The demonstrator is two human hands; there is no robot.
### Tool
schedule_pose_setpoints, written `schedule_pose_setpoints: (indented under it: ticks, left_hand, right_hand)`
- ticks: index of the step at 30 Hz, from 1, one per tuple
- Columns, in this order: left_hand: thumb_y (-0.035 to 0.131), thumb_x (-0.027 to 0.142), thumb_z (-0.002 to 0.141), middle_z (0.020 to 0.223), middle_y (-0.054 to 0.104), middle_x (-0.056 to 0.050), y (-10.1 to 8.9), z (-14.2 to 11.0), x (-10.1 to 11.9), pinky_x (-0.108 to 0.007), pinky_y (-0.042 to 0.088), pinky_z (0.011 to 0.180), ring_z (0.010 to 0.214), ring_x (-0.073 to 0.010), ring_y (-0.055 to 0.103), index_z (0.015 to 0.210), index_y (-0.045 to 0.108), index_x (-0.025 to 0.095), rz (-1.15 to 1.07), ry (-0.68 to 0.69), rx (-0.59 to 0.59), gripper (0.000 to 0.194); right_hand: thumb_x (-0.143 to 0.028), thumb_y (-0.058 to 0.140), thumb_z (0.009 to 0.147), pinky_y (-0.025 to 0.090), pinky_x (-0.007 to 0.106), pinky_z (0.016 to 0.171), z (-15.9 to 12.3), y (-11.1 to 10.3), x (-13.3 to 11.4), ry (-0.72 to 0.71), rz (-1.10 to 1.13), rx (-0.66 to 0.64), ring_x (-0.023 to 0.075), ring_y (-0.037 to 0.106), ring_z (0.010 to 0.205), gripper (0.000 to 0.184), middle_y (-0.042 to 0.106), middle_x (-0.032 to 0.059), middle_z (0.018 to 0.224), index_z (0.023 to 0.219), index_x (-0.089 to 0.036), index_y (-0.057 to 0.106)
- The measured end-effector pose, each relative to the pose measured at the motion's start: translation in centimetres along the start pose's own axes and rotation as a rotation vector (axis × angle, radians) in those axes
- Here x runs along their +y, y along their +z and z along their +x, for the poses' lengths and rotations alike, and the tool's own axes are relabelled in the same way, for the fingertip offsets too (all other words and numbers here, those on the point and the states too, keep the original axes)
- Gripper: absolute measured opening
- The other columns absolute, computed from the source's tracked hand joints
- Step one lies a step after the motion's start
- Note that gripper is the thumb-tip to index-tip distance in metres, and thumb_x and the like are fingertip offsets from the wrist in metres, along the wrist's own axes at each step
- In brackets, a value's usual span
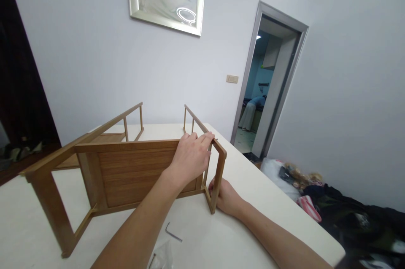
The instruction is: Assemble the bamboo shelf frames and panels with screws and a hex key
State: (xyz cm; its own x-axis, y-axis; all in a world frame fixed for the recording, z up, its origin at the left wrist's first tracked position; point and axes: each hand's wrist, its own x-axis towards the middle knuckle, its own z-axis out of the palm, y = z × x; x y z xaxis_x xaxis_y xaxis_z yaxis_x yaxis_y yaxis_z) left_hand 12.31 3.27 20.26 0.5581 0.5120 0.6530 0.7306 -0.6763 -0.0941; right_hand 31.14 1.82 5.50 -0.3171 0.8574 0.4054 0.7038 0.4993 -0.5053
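Note:
A brown wooden shelf rack (136, 172) lies on its side, its slatted or grooved panel standing upright between two ladder-like side frames. My left hand (191, 153) is closed over the panel's top edge where it meets the right side frame (218, 176). Lower down, my right hand (226, 196) is at the outer side of that frame, close to the lower joint. Its fingers are curled and partly hidden by the frame, so what they hold cannot be made out. An L-shaped hex key (173, 233) lies in front of the panel.
The rack rests on a white table (253, 214). At the front edge is a clear plastic bag (163, 256) with a screw-like piece by it. Beyond the table's right edge, dark clothes and bags (348, 214) are piled. A doorway (265, 83) stands behind, with a person bending inside.

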Motion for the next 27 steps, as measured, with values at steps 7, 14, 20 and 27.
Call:
schedule_pose_setpoints:
  ticks: [7, 14, 20, 27]
  left_hand:
    - [0.049, 0.018, 0.090, 0.137, 0.060, -0.005, -0.1, 0.0, 0.0, -0.042, 0.038, 0.087, 0.098, -0.0253, 0.059, 0.133, 0.046, 0.022, -0.027, -0.003, -0.007, 0.043]
    - [0.050, 0.017, 0.090, 0.136, 0.061, -0.004, -0.1, 0.0, 0.1, -0.041, 0.039, 0.086, 0.099, -0.0251, 0.059, 0.132, 0.047, 0.021, -0.033, -0.003, 0.007, 0.042]
    - [0.051, 0.016, 0.089, 0.134, 0.062, -0.006, -0.1, 0.0, 0.1, -0.041, 0.039, 0.085, 0.098, -0.0250, 0.059, 0.131, 0.047, 0.021, -0.031, 0.006, 0.004, 0.043]
    - [0.049, 0.016, 0.089, 0.134, 0.062, -0.006, -0.1, 0.1, 0.2, -0.041, 0.039, 0.084, 0.097, -0.0247, 0.059, 0.133, 0.046, 0.021, -0.022, -0.005, 0.001, 0.044]
  right_hand:
    - [-0.010, 0.054, 0.070, 0.042, 0.025, 0.064, -0.3, -1.1, -0.8, 0.051, -0.086, -0.041, 0.0151, 0.053, 0.069, 0.011, 0.057, 0.0005, 0.075, 0.070, -0.021, 0.053]
    - [-0.013, 0.057, 0.068, 0.041, 0.026, 0.064, -0.4, -1.3, -0.6, 0.145, 0.094, -0.051, 0.0156, 0.054, 0.069, 0.010, 0.062, -0.0001, 0.076, 0.075, -0.020, 0.061]
    - [-0.050, 0.040, 0.092, 0.041, 0.027, 0.058, 2.8, -4.5, -0.7, 0.247, 0.334, 0.246, 0.0144, 0.049, 0.059, 0.039, 0.053, -0.0007, 0.064, 0.071, -0.020, 0.053]
    - [-0.067, 0.039, 0.090, 0.039, 0.026, 0.056, 8.0, -9.2, -6.1, 0.131, 0.411, 0.339, 0.0134, 0.044, 0.057, 0.054, 0.046, -0.0027, 0.058, 0.064, -0.021, 0.048]
